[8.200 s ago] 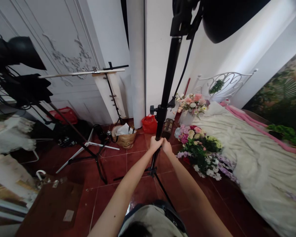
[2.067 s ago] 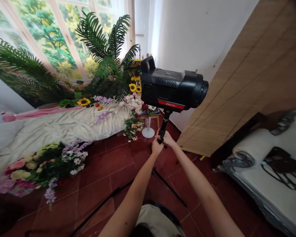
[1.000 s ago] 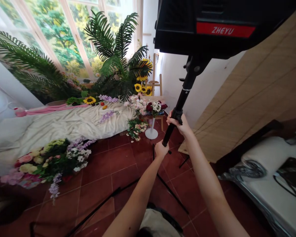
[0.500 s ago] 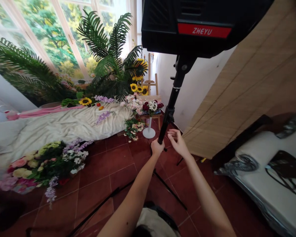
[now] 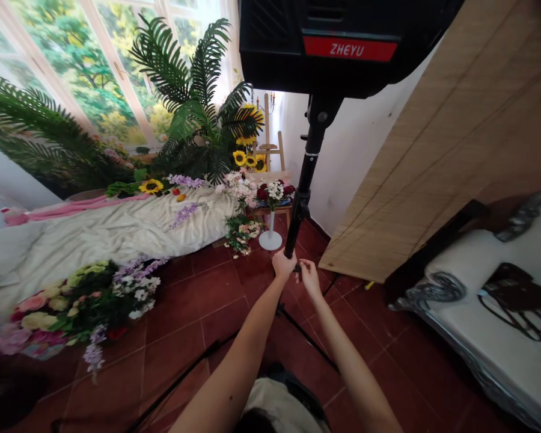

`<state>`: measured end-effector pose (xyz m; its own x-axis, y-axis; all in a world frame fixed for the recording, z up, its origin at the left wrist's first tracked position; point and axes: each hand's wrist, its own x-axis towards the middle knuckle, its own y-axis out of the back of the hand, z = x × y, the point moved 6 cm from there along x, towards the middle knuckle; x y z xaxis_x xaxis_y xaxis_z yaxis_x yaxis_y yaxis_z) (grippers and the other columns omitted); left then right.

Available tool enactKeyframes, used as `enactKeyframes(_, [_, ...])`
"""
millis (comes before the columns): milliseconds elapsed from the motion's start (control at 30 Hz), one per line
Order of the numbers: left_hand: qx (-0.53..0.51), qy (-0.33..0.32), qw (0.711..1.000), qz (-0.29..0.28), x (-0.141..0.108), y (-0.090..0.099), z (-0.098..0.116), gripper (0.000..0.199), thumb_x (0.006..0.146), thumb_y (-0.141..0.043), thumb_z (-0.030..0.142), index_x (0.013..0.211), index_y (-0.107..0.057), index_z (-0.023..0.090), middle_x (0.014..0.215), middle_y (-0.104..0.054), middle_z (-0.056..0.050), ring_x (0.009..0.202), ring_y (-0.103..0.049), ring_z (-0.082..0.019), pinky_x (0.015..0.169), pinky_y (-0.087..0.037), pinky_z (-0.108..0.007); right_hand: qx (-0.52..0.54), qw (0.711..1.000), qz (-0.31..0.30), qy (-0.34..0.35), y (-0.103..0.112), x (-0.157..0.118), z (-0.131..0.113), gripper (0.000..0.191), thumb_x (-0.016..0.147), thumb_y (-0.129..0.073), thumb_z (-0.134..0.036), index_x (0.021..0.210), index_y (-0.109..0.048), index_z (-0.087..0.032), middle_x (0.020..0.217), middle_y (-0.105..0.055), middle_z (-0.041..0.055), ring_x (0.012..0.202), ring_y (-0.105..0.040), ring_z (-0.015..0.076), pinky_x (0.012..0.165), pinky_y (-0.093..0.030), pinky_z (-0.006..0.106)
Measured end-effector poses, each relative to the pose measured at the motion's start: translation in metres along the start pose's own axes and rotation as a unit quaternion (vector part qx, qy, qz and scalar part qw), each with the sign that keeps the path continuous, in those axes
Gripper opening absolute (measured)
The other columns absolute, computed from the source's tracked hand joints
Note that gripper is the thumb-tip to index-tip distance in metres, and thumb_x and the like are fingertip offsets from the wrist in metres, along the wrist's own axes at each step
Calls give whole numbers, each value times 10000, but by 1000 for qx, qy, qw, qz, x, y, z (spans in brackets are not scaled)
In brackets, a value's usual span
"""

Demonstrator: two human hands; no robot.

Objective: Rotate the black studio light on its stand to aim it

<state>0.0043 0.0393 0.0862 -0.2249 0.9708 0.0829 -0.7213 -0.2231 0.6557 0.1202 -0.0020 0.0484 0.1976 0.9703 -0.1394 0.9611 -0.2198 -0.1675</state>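
A black studio light (image 5: 342, 66) with a red ZHEYU label tops a black stand pole (image 5: 301, 186) that leans slightly to the right. My left hand (image 5: 283, 264) is wrapped round the lower part of this pole. Just right of it, my right hand (image 5: 307, 278) has its fingers closed at a small dark knob (image 5: 297, 268) on the pole's side. The stand's thin legs (image 5: 313, 346) spread over the red tiled floor below my hands.
Left, a bed with a cream cover (image 5: 193, 222) holds flowers; a bouquet (image 5: 72, 300) is in front. Beyond the pole stand a white flower stand (image 5: 270, 240) and an easel (image 5: 267, 147). Right are a woven screen (image 5: 397, 156) and a white sofa (image 5: 514, 355) with a brown bag (image 5: 507, 285).
My right hand has moved down and left, from apart with loose fingers to the knob on the pole. The light and pole appear a little further left in view.
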Motion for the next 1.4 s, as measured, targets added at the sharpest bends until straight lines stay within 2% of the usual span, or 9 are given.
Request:
enactKeyframes(167, [-5,16,1000,-5,-2,2,3,392,831,-440,487,877,-670,173,840,-697,-123,837,-655,-214,699,-437,-249,151,980,-81,-103,-10,4,4,195,749,-494,-176,590,-391,-225,422,-372,-79,330,-379,82,366,-374,210])
enactKeyframes(300, [-19,32,999,-4,-3,3,4,386,824,-450,489,860,-669,173,837,-700,-124,836,-656,-208,716,-439,-246,121,984,-77,-109,-9,-5,7,184,810,-460,-308,648,-436,-224,484,-489,-33,401,-486,115,428,-438,246])
enactKeyframes(433, [-8,25,1000,-6,-2,1,2,393,826,-441,495,872,-669,178,832,-699,-119,829,-655,-209,709,-437,-246,-135,990,14,-28,7,-19,1,368,835,-356,-586,824,-476,-237,606,-596,17,532,-584,184,495,-437,287])
enactKeyframes(667, [-10,6,1000,0,-1,-4,-1,393,836,-423,498,894,-668,196,838,-699,-104,795,-653,-194,686,-433,-240,-477,869,16,132,7,-20,-29,418,885,-299,-549,874,-564,-227,839,-659,103,745,-621,238,637,-389,307])
enactKeyframes(800, [-7,17,1000,14,-2,-1,1,371,821,-458,488,884,-670,190,820,-699,-104,804,-654,-196,697,-437,-237,-371,921,0,119,6,-6,-22,392,873,-363,-505,689,-571,-229,666,-638,77,638,-600,219,598,-380,290])
enactKeyframes(900, [-10,18,1000,17,-4,1,3,365,820,-467,484,888,-671,189,824,-700,-107,804,-656,-198,699,-439,-238,-170,982,-71,-29,3,3,0,456,883,-327,-462,497,-419,-237,393,-432,2,363,-407,146,449,-320,270])
enactKeyframes(1033, [-15,20,1000,16,-5,2,5,377,825,-463,489,884,-671,180,838,-701,-115,805,-656,-200,705,-440,-240,42,967,-192,-160,-8,-1,8,355,843,-379,-266,507,-265,-240,374,-228,-87,307,-149,76,366,-216,213])
enactKeyframes(1233, [-16,14,1000,11,-4,-1,4,408,826,-453,513,872,-670,170,840,-700,-120,812,-657,-201,696,-440,-238,27,967,-184,-173,-7,-3,15,379,857,-368,-382,519,-268,-242,361,-278,-77,300,-177,79,348,-193,209])
enactKeyframes(1400, [-13,4,1000,1,-2,-6,0,414,832,-433,522,915,-662,186,833,-697,-101,803,-652,-195,694,-441,-242,-289,957,-3,-4,19,-10,5,465,859,-280,-600,731,-524,-225,552,-581,21,483,-530,175,515,-369,272])
